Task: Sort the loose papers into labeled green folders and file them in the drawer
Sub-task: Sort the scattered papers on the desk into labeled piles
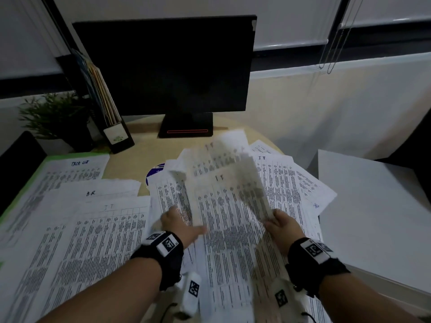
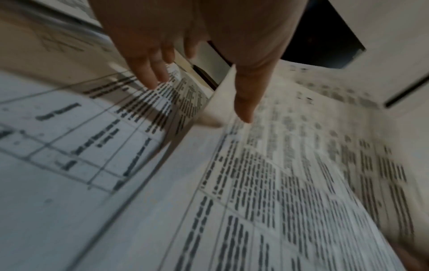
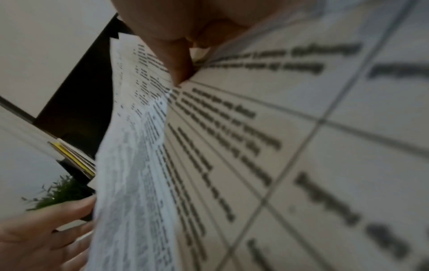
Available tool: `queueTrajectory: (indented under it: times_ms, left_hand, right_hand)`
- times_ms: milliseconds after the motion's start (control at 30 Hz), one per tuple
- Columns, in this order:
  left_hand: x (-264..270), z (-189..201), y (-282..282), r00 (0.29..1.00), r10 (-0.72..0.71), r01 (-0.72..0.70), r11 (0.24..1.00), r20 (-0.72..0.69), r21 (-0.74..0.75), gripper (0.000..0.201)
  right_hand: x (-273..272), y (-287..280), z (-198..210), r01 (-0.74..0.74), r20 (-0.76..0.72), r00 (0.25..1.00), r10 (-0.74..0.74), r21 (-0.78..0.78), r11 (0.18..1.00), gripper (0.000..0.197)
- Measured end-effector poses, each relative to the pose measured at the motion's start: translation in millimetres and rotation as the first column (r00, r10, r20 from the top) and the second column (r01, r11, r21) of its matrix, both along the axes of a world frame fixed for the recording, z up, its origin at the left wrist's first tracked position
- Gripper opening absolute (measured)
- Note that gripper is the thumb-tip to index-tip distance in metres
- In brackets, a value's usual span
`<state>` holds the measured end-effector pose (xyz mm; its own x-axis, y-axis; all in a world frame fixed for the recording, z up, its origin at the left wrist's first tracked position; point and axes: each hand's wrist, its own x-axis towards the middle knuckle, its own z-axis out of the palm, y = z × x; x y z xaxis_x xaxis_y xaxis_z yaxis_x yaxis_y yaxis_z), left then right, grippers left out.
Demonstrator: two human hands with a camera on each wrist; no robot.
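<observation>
Printed table sheets cover the desk. My right hand [image 1: 271, 217] pinches the right edge of a few lifted, curling sheets [image 1: 224, 183] headed "IT"; its thumb [image 3: 180, 71] presses on top of them. My left hand [image 1: 186, 222] is spread at their left edge, thumb over the top sheet [image 2: 278, 146] and straight fingers [image 2: 150, 80] beside and behind it. A green folder [image 1: 70, 156] lies at the far left under a "Task list" sheet [image 1: 77, 171]. More sheets headed "H.R" [image 1: 98, 192] and "IT" [image 1: 109, 229] lie left of my hands. No drawer is in view.
A dark monitor [image 1: 168, 66] stands at the back of the desk, with a black file holder of folders [image 1: 109, 117] and a small plant [image 1: 53, 115] to its left. A white cabinet top [image 1: 373, 206] sits to the right. A blue round object [image 1: 156, 173] peeks from under the papers.
</observation>
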<state>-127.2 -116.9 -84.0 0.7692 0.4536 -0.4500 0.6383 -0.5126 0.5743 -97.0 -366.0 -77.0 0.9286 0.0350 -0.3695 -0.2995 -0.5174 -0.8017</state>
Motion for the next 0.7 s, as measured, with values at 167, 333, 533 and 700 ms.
queueTrajectory:
  times_ms: [167,333,533,700]
  left_hand:
    - [6.4,-20.4,19.6,0.983,0.169,-0.127,0.91,0.073,-0.395,0.088]
    - [7.1,-31.0,14.6,0.999,0.002,0.01,0.949,0.037,-0.314,0.034]
    - [13.4,-18.7,25.3,0.998,-0.056,0.056,0.998,0.012,-0.013,0.038]
    - [14.7,-25.1,35.3,0.997,-0.058,0.055,0.996,-0.045,-0.066,0.042]
  right_hand:
    - [-5.5,-6.2,6.7,-0.063,-0.043,0.997,0.063,0.007,0.998,0.007]
    - [12.5,-19.2,-3.4,-0.153,-0.096,0.988,0.124,-0.409,0.899,0.02]
    - [36.7,-47.9,-16.5,-0.09,-0.206,0.977,-0.053,-0.626,0.774,0.042]
    - [36.4,-48.5,-22.9,-0.032,-0.188,0.974,-0.129,-0.672,0.739,0.076]
